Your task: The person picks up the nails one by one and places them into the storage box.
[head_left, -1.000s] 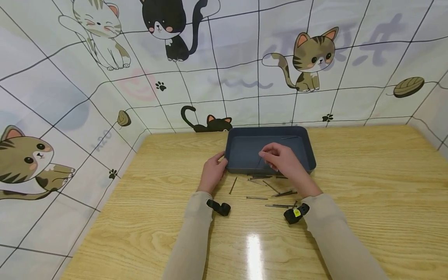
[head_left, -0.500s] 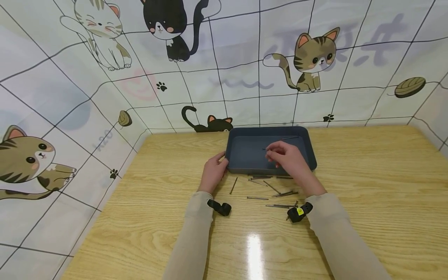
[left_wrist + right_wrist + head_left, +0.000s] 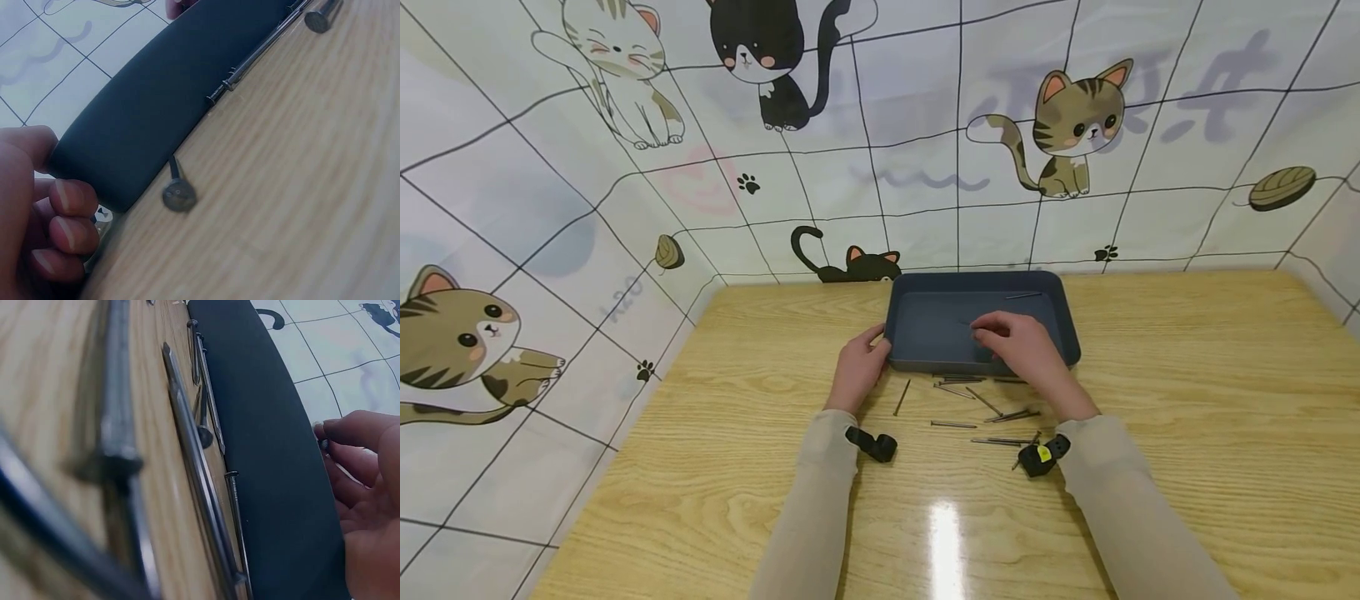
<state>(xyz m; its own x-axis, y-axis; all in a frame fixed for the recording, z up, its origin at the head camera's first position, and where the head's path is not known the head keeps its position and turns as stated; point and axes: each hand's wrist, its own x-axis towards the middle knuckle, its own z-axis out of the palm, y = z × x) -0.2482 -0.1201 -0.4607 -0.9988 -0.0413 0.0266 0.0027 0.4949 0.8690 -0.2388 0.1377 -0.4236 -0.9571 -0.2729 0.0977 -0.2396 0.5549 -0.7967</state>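
My left hand (image 3: 859, 367) grips the left front corner of a dark blue-grey tray (image 3: 917, 365), thumb at the rim and fingers curled against its side in the left wrist view. Over the tray's inside, my right hand (image 3: 1018, 342) pinches a nail (image 3: 323, 445) between thumb and finger. Only a bit of that nail shows; in the head view it points left, close over the tray floor. Another nail (image 3: 1024, 295) lies in the tray near the back wall.
Several loose nails (image 3: 953, 425) lie scattered on the wooden table (image 3: 760, 500) in front of the tray, some right against its front wall. One nail (image 3: 179, 194) lies near my left hand. A cat-print wall covering (image 3: 917, 208) rises just behind the tray.
My right hand has moved slightly right and then a little lower over the tray. The pinched nail has turned from hanging down to pointing left. The left hand keeps its grip.
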